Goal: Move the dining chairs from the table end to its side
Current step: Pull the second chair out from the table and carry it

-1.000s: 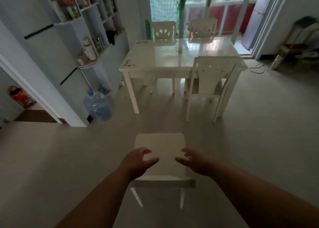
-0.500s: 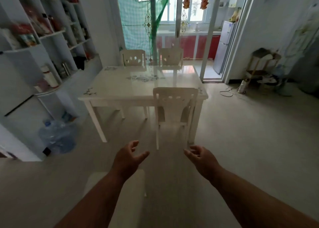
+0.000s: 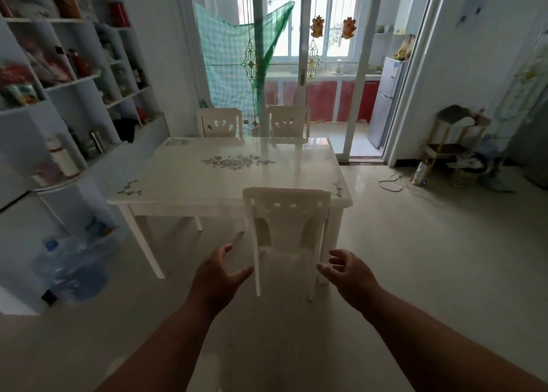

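A white dining table (image 3: 189, 181) with a floral top stands mid-room. One white chair (image 3: 287, 210) is pushed in at its near edge, toward the right corner, back facing me. Two more white chairs, one on the left (image 3: 220, 122) and one on the right (image 3: 289, 121), stand at the far edge by the glass door. My left hand (image 3: 218, 276) and my right hand (image 3: 348, 270) reach forward, fingers spread, on either side of the near chair's legs without touching it. Both hands hold nothing.
White shelving (image 3: 59, 95) full of bottles and boxes lines the left wall, with a blue water jug (image 3: 74, 261) on the floor below it. A sliding glass door (image 3: 299, 65) is behind the table. A small rack (image 3: 453, 142) and a cable (image 3: 391, 184) are at the right.
The view has lifted and moved forward; the loose chair seat that was under my hands has dropped out of sight. My open hands now sit nearer the pushed-in chair.
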